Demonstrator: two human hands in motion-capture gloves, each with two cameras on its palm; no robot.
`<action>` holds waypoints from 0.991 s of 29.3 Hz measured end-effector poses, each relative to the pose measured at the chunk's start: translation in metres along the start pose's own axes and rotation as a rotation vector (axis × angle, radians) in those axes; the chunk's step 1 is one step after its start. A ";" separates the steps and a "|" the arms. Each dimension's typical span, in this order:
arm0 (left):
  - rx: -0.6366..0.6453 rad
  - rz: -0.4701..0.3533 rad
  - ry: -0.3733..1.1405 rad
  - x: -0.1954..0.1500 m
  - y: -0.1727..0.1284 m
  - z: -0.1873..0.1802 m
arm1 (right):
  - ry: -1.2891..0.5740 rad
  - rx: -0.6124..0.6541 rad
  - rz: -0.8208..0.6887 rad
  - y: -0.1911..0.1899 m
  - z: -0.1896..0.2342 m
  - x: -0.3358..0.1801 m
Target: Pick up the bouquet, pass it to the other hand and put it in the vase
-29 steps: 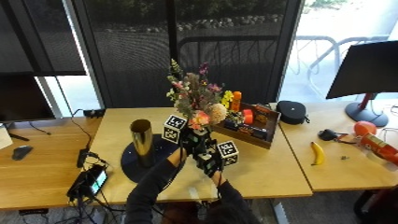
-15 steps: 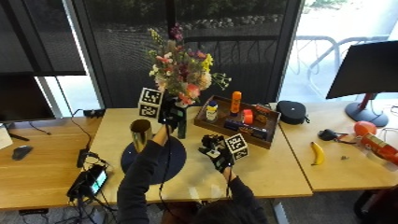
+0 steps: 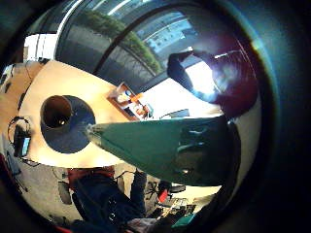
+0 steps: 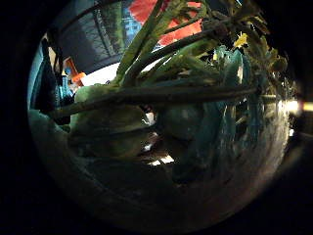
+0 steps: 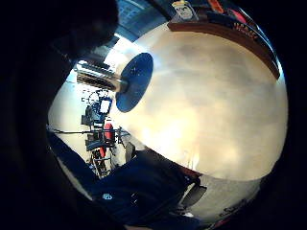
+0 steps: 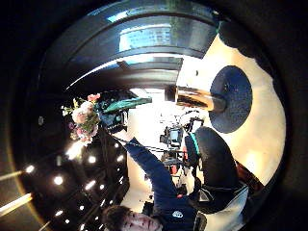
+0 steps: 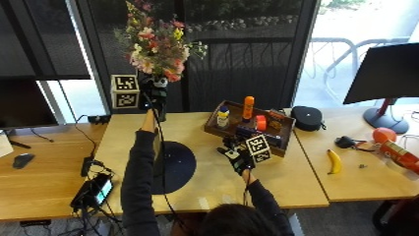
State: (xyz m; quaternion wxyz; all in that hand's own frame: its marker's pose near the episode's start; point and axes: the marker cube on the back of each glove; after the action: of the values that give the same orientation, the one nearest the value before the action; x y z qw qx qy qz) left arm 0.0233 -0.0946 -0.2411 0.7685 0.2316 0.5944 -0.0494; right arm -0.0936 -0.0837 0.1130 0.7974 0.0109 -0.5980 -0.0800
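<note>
My left hand [image 7: 156,96] is raised high above the table and grips the stems of the bouquet [image 7: 157,46], a bunch of pink, red and yellow flowers held upright. The stems and leaves [image 4: 161,93] fill the left thumb side palm view. The wrapped stem end [image 3: 160,145] hangs above the open mouth of the metal vase [image 3: 57,112], which stands on a dark round mat [image 7: 178,167]. My left forearm hides the vase in the outside view. My right hand [image 7: 237,156] hovers low over the table near the tray, fingers relaxed and holding nothing.
A wooden tray [image 7: 225,129] with bottles and small items stands behind my right hand. To the right lie a black round case [image 7: 308,118], a banana [image 7: 334,161] and a monitor [image 7: 386,73]. A phone [image 7: 95,191] with cables lies at the left front edge.
Both hands were at the bouquet over the table's middle. My right hand has let go and dropped toward the tray; my left hand has lifted the bouquet up and left, over the vase.
</note>
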 end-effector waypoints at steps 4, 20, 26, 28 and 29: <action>0.047 -0.016 -0.013 -0.010 -0.018 -0.019 | -0.008 -0.022 0.004 -0.002 0.007 0.002; -0.105 -0.182 0.009 -0.135 -0.053 -0.049 | -0.015 -0.066 0.009 -0.010 0.025 0.011; -0.435 -0.338 -0.261 -0.300 0.011 -0.062 | 0.027 -0.068 0.007 0.009 0.022 0.021; -0.446 -0.364 -0.306 -0.336 0.034 -0.071 | 0.079 -0.022 0.039 0.009 0.015 0.035; -0.444 -0.371 -0.313 -0.348 0.042 -0.075 | 0.101 0.001 0.053 0.008 0.012 0.043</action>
State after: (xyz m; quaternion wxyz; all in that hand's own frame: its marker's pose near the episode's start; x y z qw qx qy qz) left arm -0.1286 -0.0955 0.0833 0.8602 -0.0641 0.4974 -0.0929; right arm -0.0922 -0.0812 0.1585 0.8284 -0.0004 -0.5571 -0.0576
